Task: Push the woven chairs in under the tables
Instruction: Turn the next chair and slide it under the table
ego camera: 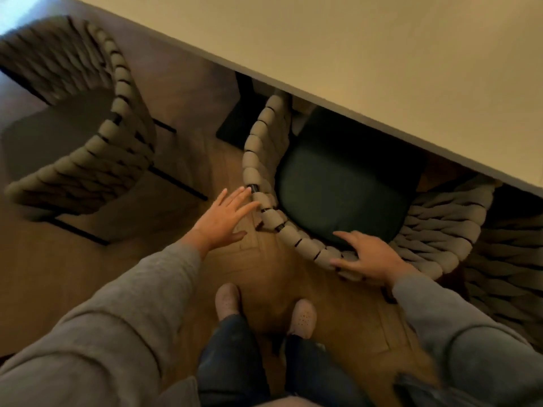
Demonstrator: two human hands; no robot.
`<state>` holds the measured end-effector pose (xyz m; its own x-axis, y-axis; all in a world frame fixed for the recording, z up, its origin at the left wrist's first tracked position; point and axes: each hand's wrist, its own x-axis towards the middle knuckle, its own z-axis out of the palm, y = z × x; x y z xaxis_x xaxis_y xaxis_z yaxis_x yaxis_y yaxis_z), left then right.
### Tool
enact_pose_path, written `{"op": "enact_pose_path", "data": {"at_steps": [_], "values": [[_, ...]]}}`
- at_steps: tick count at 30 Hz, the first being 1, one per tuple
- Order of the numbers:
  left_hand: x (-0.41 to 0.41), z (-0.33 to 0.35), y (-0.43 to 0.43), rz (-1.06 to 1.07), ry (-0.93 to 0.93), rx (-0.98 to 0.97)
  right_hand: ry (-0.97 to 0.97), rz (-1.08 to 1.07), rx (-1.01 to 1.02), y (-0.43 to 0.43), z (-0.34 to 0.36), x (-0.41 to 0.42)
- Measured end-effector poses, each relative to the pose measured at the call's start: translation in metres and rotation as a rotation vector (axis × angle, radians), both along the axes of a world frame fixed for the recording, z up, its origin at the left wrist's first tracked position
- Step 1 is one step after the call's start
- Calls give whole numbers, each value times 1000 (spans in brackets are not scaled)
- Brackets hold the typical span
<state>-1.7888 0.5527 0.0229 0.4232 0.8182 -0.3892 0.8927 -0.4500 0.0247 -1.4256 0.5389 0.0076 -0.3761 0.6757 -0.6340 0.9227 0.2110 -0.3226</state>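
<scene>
The woven chair (258,160) in the middle of the frame stands part-way under the bench (382,54), which fills the upper right; the front of its dark green seat cushion (338,195) is already in shadow below the bench edge, while the curved back is out over the wooden floor (264,274). The right hand (367,257) lies spread and flat across the back rim, holding nothing; the left hand (223,218) is wide too, fingers straight, their tips at the left side of the rim, though whether they touch is hard to tell. The likely trouble is an uneven shove: with the right hand doing most of the pressing, the chair could twist and its left arm swing into the dark base (235,113) of the bench just beside it, or its right side rub the third woven chair (505,274) close by at the right edge. The arms may also catch on the underside of the bench. A second woven chair (117,113) stands well out at the upper left, not yet pushed in. The person's clogs (227,298) are planted just behind.
</scene>
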Motion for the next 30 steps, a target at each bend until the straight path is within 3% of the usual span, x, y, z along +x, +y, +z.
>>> {"op": "enact_pose_path", "data": {"at_steps": [8, 18, 22, 27, 30], "values": [[-172, 10, -20, 406, 53, 101, 230, 292, 400, 91, 24, -213], [-359, 21, 28, 664, 56, 139, 220, 466, 469, 186, 32, -444], [-402, 21, 69, 852, -80, 125, 140, 624, 486, 238, 41, -509], [-411, 11, 134, 1163, -461, -143, 104, 768, 582, 311, 45, -571], [-402, 3, 178, 1180, -503, -259, 32, 924, 583, 359, 42, -611]]}}
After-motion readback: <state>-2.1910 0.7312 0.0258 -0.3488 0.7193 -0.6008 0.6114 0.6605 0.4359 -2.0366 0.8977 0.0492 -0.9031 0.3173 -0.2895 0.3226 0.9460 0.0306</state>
